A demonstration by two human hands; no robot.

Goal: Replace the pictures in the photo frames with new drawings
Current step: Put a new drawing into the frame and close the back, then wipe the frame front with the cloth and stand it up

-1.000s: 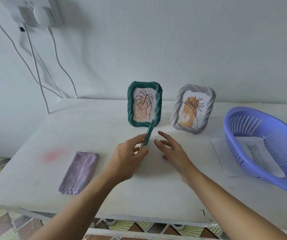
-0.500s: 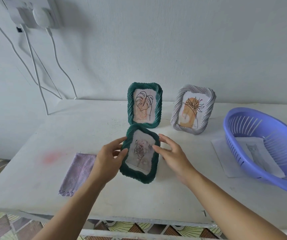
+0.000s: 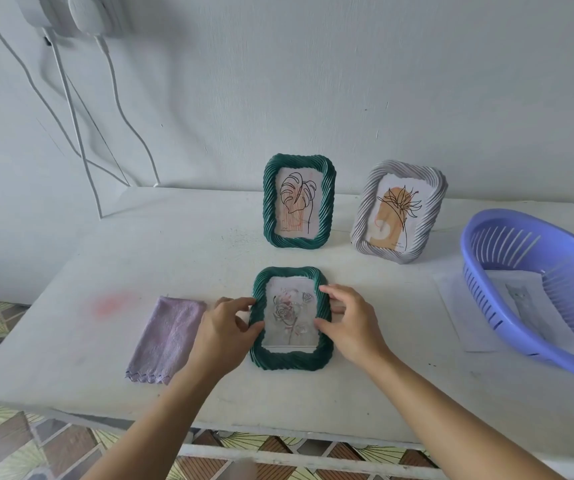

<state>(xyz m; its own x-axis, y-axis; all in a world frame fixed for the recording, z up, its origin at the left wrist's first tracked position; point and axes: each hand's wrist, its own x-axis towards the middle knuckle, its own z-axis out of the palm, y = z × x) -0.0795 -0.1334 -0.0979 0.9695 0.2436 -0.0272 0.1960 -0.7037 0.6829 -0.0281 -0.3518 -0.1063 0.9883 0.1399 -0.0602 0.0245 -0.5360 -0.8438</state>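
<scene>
While the green frame [image 3: 290,318] lies face-up on the bench [image 3: 70,341], its sides are gripped by left hand [image 3: 224,332] and right hand [image 3: 351,327] fingers — turning over for back access is judged next.

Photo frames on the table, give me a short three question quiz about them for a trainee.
1. True or false: the green frame with the rose picture lies face up on the table, with the left hand and right hand at its two sides.
2. How many frames stand upright near the wall?
3. Which item lies left of the left hand? A) purple cloth B) blue basket C) grey frame

Key:
1. True.
2. Two: the green leaf frame and the grey frame.
3. A, the purple cloth; the blue basket sits far right.
</scene>
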